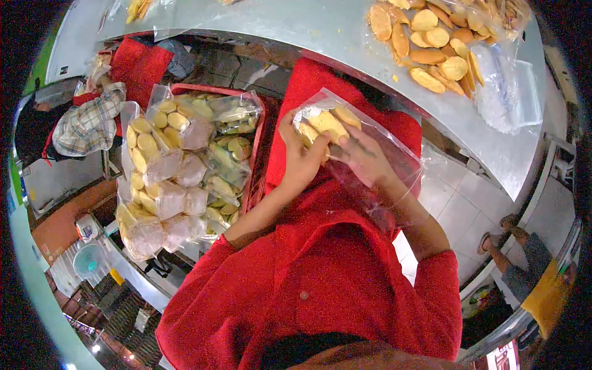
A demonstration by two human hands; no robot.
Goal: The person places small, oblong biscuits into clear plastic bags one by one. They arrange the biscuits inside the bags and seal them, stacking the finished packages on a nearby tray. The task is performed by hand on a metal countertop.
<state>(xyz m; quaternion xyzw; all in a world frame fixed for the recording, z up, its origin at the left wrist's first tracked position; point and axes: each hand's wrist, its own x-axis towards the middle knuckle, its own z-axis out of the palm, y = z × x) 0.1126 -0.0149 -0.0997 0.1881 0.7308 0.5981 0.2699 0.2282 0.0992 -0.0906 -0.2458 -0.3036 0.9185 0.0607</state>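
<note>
Over my lap is a clear plastic bag [398, 145] with several yellow oval biscuits [328, 126] lying in its far left end. My left hand [303, 159] is closed around that end, its thumb pressed over the biscuits and its fingers along the bag's left side. My right hand [368, 161] reaches in under the clear film, which spreads over the wrist and part of the forearm. Its fingers are bent and closed against the biscuits, close to my left thumb. Part of those fingertips is hidden by the biscuits and film.
Left of me stands a red crate [262, 132] full of filled clear bags [166, 163]. Ahead is a pale metal table [283, 28] with a heap of loose oval biscuits [431, 43] and a stack of plastic bags [502, 92]. Another person's legs [521, 253] show at right.
</note>
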